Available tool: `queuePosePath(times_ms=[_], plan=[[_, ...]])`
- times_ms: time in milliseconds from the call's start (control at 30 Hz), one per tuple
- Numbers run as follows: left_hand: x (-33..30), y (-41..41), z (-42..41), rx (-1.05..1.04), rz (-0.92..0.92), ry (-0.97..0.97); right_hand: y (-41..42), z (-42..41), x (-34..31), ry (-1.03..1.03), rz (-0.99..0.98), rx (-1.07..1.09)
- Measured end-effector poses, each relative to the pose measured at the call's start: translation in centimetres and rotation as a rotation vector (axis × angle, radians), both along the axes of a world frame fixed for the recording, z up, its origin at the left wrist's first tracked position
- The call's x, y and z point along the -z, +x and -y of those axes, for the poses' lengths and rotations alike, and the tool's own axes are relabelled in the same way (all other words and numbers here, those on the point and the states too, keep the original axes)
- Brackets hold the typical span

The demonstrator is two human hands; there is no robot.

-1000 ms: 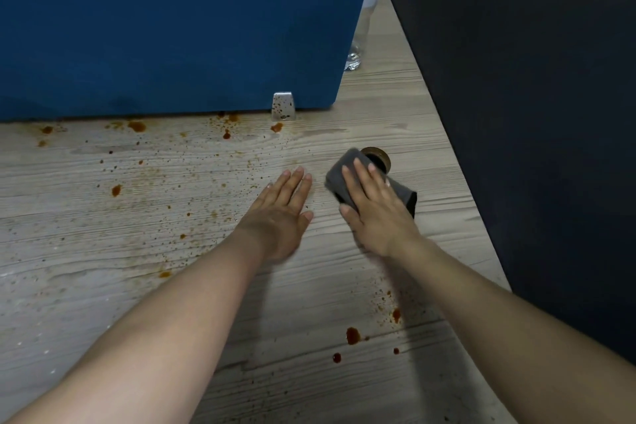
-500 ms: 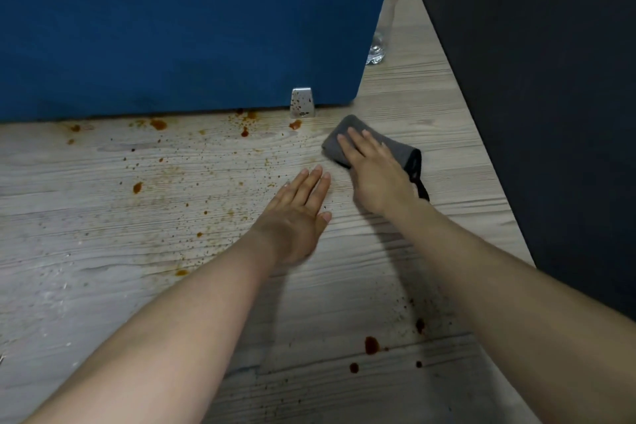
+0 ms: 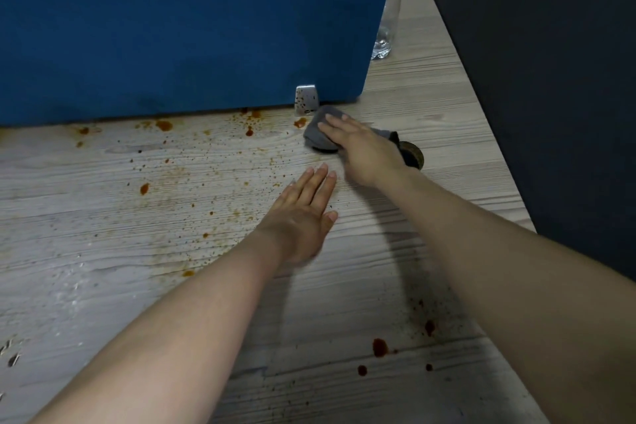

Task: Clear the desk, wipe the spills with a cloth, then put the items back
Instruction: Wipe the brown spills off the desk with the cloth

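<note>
A grey cloth [image 3: 318, 134] lies on the light wooden desk [image 3: 103, 217] just below the blue partition's metal foot [image 3: 305, 99]. My right hand [image 3: 364, 151] presses flat on the cloth, fingers pointing left toward an orange spot [image 3: 300, 122]. My left hand [image 3: 303, 217] rests palm down on the desk, fingers together, a little nearer to me than the cloth. Orange-brown spills [image 3: 164, 125] dot the desk along the partition's base and across the middle. Darker drops [image 3: 380, 347] sit near the front right.
A blue partition [image 3: 192, 27] stands across the back of the desk. A clear plastic bottle [image 3: 387, 27] stands behind its right end. A round cable hole [image 3: 413, 155] sits right of my right hand. A dark panel [image 3: 537, 79] borders the desk's right edge.
My right hand slid the cloth further left and toward the partition foot, uncovering the cable hole. My left hand stayed flat on the desk in about the same spot.
</note>
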State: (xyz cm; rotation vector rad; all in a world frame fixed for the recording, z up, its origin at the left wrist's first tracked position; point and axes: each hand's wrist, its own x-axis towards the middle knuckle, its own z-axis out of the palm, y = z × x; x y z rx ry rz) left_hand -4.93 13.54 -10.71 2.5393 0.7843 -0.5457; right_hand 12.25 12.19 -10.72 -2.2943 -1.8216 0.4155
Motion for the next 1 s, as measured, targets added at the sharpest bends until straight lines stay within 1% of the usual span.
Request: queuePosePath(times_ms=[33, 100, 167, 233, 300, 367, 400, 433, 500, 533, 567, 667, 767, 800, 867, 933, 1000], plan=[[0.1, 0.0, 0.0, -0.001, 0.003, 0.000, 1.0, 0.4, 0.2, 0.000, 0.003, 0.035], [0.1, 0.0, 0.0, 0.000, 0.006, 0.003, 3.0, 1.5, 0.5, -0.002, 0.007, 0.180], [0.2, 0.0, -0.1, 0.003, 0.006, 0.006, 2.8, 1.8, 0.6, -0.021, 0.027, 0.272], [0.2, 0.0, 0.0, 0.001, 0.008, 0.005, 0.7, 1.4, 0.6, -0.044, 0.054, 0.232], [0.2, 0.0, 0.0, 0.002, 0.004, 0.006, -0.5, 1.3, 0.5, -0.055, 0.020, 0.113], [0.1, 0.0, 0.0, 0.002, 0.001, 0.003, 0.6, 1.6, -0.2, -0.093, -0.034, 0.017], [0.1, 0.0, 0.0, 0.002, 0.002, 0.004, 1.9, 1.8, -0.4, -0.116, -0.048, 0.009], [0.1, 0.0, -0.1, 0.001, 0.006, 0.006, 3.0, 2.0, -0.4, -0.124, -0.050, 0.043], [0.2, 0.0, -0.1, 0.000, 0.012, 0.012, 3.8, 2.5, -0.2, -0.090, -0.033, 0.199], [0.2, 0.0, -0.1, 0.003, 0.011, 0.016, 3.2, 2.6, 0.0, -0.065, -0.018, 0.259], [0.2, -0.1, -0.1, 0.004, 0.009, 0.019, 2.0, 2.6, 0.1, -0.044, -0.001, 0.273], [0.2, 0.1, 0.0, 0.009, -0.007, 0.024, -0.8, 3.1, -0.2, -0.018, 0.001, 0.122], [0.2, 0.0, 0.0, 0.006, -0.017, 0.027, -0.2, 4.1, -1.2, -0.061, -0.053, -0.023], [0.2, 0.0, 0.0, 0.007, -0.016, 0.029, 0.4, 4.2, -1.4, -0.082, -0.049, -0.030], [0.3, 0.0, 0.0, 0.008, -0.013, 0.031, 1.3, 3.6, -1.5, -0.099, -0.003, 0.032], [0.3, 0.0, -0.1, 0.009, -0.012, 0.030, 1.1, 3.1, -1.3, -0.074, 0.036, 0.134], [0.3, 0.1, -0.1, 0.013, -0.016, 0.027, 0.0, 3.4, -1.2, -0.048, 0.034, 0.164]])
